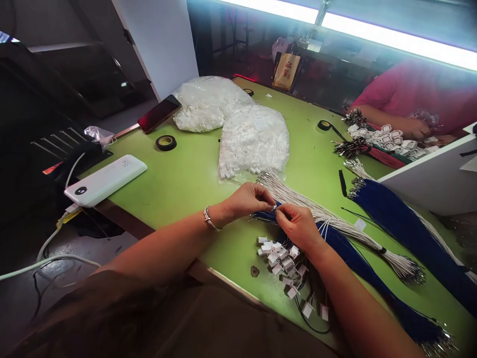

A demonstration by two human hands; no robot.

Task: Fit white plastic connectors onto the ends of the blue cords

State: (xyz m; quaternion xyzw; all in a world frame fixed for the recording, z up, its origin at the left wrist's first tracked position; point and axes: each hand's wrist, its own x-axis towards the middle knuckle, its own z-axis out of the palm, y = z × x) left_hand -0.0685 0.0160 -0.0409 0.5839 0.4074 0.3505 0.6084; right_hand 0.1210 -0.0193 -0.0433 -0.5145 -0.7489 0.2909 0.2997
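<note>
My left hand [253, 200] is closed in a pinch on a small white plastic connector [275, 207]. Fingertip to fingertip with it, my right hand [299, 224] pinches what looks like the end of a thin dark wire; its fingers hide most of it. Beneath both hands lie a bundle of white wires [298, 197] with metal terminals and a bundle of blue wires [357, 268]. A pile of white connectors [283, 261] on dark leads spreads below my right hand, some near the table's front edge.
Two clear bags of white connectors [257, 139] [204, 99] lie on the green table [179, 189]. Around them are black tape [166, 143], a phone [159, 113] and a white power bank [108, 180]. More blue wires [402, 223] lie right. Opposite, a person in a pink top [406, 94] handles wires.
</note>
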